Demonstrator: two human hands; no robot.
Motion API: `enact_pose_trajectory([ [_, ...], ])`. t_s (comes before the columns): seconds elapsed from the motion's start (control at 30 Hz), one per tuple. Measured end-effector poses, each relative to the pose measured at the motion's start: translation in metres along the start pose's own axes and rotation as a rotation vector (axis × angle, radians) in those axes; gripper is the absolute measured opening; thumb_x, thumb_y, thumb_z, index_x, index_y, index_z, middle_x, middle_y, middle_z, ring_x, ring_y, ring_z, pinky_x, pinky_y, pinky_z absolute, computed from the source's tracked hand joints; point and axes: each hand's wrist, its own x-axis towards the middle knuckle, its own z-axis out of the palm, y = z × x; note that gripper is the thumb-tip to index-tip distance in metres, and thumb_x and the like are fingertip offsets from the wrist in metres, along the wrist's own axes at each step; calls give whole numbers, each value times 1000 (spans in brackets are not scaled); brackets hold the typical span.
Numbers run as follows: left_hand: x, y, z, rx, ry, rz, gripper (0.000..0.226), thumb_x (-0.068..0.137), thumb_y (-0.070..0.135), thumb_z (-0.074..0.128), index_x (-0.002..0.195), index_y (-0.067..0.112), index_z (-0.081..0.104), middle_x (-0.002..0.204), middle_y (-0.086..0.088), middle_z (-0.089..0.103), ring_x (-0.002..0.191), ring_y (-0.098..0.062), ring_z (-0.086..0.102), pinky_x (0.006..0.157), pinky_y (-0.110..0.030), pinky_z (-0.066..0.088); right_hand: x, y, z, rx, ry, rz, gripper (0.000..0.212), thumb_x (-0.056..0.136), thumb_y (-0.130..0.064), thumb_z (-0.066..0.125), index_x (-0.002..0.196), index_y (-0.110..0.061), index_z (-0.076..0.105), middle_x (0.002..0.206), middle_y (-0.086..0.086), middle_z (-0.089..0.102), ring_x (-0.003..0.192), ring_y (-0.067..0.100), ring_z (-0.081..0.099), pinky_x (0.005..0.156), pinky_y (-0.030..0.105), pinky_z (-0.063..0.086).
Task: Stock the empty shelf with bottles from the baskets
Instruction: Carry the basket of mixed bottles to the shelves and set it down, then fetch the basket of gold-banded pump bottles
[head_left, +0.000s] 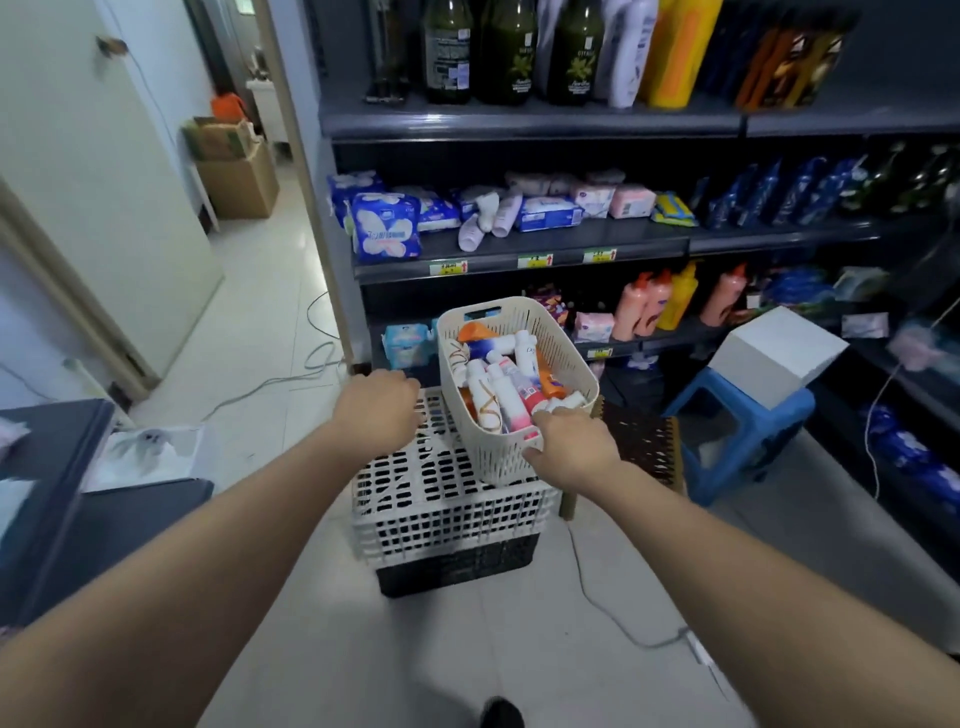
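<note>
Shop aisle: pale floor tiles (291, 291) and dark shelves (519, 270) are seen behind the basket; no empty shelf can be picked out in this view.
Basket (498, 452): a cream slotted tub, set on the right part of a white crate (447, 499), with its far end turned toward the shelves.
Bottles (498, 384): piled loose inside the basket, lying flat and crossed, in white, pink and orange.
Right hand (571, 447): closed on the basket's near rim at the handle slot, thumb outside the wall, fingers hooked over the edge.
Left hand (376, 410): held just left of the basket, above the white crate, knuckles up and fingers bent down; whether anything is touched or held cannot be told.
Step in hand: judged to be getting hold of the basket so that it can be carried or steadied.
How it is best done: the left rim should be taken by the left hand before any lift, since a one-sided pull would probably tip the load; the basket is best kept level so that no bottle is rolled out.
Under the basket: the white crate is stacked on a black crate (457, 566); the stack could be shifted if the basket is dragged rather than lifted.
Right of the basket: a brown stool (644, 441) just beside, a blue stool (743, 431) bearing a white box (779, 358) beyond.
Floor near the basket: a grey cable (597, 587) is laid beside the crates and should be stepped over.
</note>
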Motion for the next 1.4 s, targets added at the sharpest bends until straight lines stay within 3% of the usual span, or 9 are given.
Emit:
enact_pose_trajectory([
  [0.27,-107,-6,-14,31,-10,-216,32,96,36,47,113,11,56,116,-8,59,109,-28,55,86,-39,43,-44,-45,2,-57,-10,-208,43,95,-40,52,131,-15,51,127,10,57,117,30,52,93,41,46],
  [0.47,-218,-5,-7,37,-82,-471,35,97,41,47,113,12,54,118,-9,57,110,-29,53,84,-38,41,-88,-85,18,-91,-44,-452,44,95,-40,53,129,-13,52,130,12,57,123,31,49,98,41,43],
  [0.63,-321,3,-9,0,-133,-710,34,96,41,48,116,15,54,123,-7,56,115,-27,52,92,-40,41,-133,-129,30,-144,-57,-649,44,94,-42,51,129,-15,53,129,11,57,121,32,51,95,41,43],
  [0.8,-423,15,-15,6,-123,-919,29,95,37,49,113,14,55,121,-7,57,113,-28,54,85,-38,42,-180,-183,33,-161,-55,-837,49,97,-43,48,138,-15,47,135,10,52,126,30,47,100,40,42],
  [1.07,-595,50,-12,-5,-157,-1223,35,96,41,48,116,14,53,123,-7,56,117,-28,52,91,-40,42,-297,-270,52,-208,-70,-1155,40,96,-39,52,127,-13,50,129,11,54,122,31,48,98,40,41],
  [1.27,-725,104,-12,-32,-156,-1449,38,95,41,51,122,14,54,123,-7,58,116,-28,53,87,-39,45,-406,-318,72,-249,-86,-1382,48,95,-42,54,135,-15,49,136,9,52,128,31,46,105,44,40],
  [1.4,-805,146,-13,-56,-162,-1596,36,95,41,51,119,14,54,119,-7,57,114,-28,53,85,-39,45,-481,-338,85,-273,-92,-1534,47,95,-41,53,135,-16,49,133,9,53,127,30,46,101,42,41],
])
